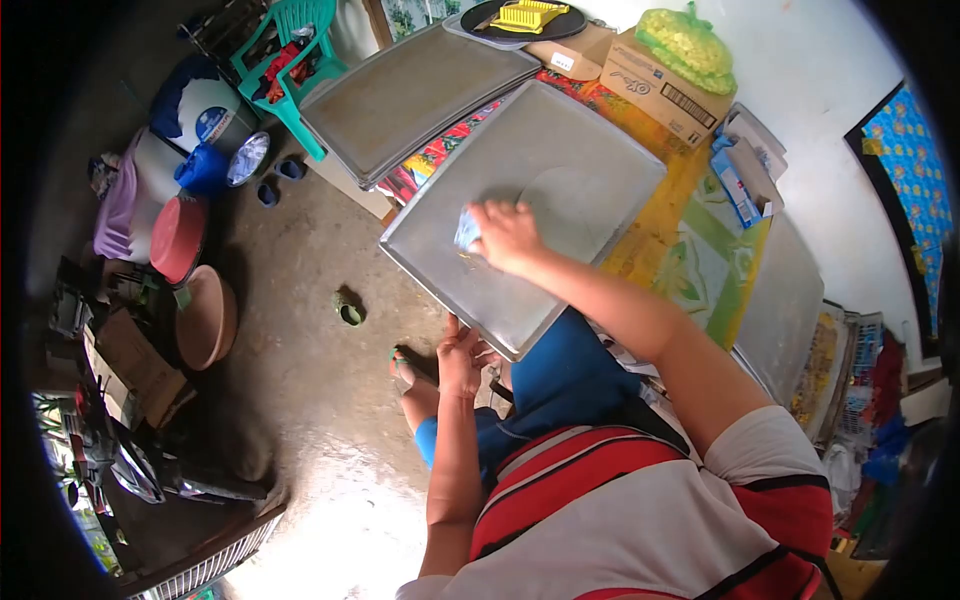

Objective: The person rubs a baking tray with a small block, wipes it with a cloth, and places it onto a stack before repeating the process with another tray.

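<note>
A large metal tray [590, 150] lies tilted in front of me, partly over the table's edge. My right hand [505, 235] presses a light blue cloth [467, 229] onto the tray's surface, left of its middle. Beneath the near left edge of the tray is my left hand [461, 358], palm up, its fingers partly hidden by the rim. Whether those fingers close on the rim cannot be made out. A faint curved smear shows on the metal beside my right hand.
Another tray [420, 90] lies beyond, at the table's far left. Cardboard boxes [655, 90], a bag of yellow items [686, 48] and a blue-white box [738, 180] stand on the table [690, 265]. A green chair [290, 75] and basins [207, 318] are on the left.
</note>
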A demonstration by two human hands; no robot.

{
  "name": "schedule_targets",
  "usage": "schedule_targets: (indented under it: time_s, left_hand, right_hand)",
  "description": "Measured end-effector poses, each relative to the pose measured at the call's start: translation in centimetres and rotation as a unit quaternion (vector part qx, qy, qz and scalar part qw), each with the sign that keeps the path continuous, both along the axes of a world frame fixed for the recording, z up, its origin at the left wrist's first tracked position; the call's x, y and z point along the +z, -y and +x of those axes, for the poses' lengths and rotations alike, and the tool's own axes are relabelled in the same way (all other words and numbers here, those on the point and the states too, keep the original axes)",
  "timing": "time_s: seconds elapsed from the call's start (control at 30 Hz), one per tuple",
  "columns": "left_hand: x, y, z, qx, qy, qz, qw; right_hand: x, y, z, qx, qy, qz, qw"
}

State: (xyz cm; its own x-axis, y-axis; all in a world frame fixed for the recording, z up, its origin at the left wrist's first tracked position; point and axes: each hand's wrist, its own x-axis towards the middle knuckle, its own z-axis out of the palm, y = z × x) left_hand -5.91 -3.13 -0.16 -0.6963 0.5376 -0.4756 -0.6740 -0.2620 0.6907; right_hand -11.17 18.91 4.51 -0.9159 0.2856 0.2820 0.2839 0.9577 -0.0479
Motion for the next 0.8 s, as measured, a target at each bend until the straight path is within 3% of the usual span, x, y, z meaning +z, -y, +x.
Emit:
schedule_targets:
  time_s: [0.03,0.07,0.17,0.27,0.3,0.37,0.43,0.53,0.6,0.67,0.8]
  left_hand:
    - [0.0,0.1,-0.2,-0.001,0.001,0.005,1.000]
    - [-0.1,0.2,-0.2,-0.002,0.003,0.010,1.000]
    - [0.0,0.4,0.1,-0.001,0.012,0.008,1.000]
    - [0.2,-0.1,-0.2,-0.009,0.000,0.013,1.000]
    - [0.1,-0.2,-0.2,-0.004,0.006,0.012,1.000]
    - [-0.1,-0.1,-0.2,0.006,0.017,0.003,1.000]
    - [0.4,0.1,-0.2,0.006,0.006,0.005,1.000]
    - [-0.2,0.4,-0.1,0.002,0.003,0.006,1.000]
    - [-0.5,0.0,-0.4,-0.009,0.001,-0.009,1.000]
    - [-0.5,-0.2,-0.2,0.006,0.014,0.004,1.000]
    - [-0.6,1.1,-0.5,0.019,0.019,0.050,0.998]
  right_hand:
    - [0.0,-1.6,-0.9,-0.046,-0.038,0.023,0.998]
    - [1.8,-5.0,-1.9,-0.116,-0.011,-0.032,0.993]
    - [2.3,-9.8,-2.7,-0.179,-0.033,-0.111,0.977]
    - [0.2,-0.2,-1.1,0.016,0.006,-0.008,1.000]
    - [0.7,1.4,-0.7,0.070,0.066,-0.027,0.995]
    - [-0.2,0.2,-1.4,0.027,0.002,-0.017,1.000]
    - [1.6,-5.9,-3.5,-0.117,-0.034,-0.092,0.988]
    - [2.0,-4.6,-3.2,-0.137,-0.009,-0.142,0.980]
    - [1.1,1.8,-1.8,-0.008,0.039,-0.084,0.996]
    - [1.0,4.8,-1.0,0.084,0.079,-0.119,0.986]
    - [3.4,-0.9,0.5,-0.054,-0.045,-0.235,0.970]
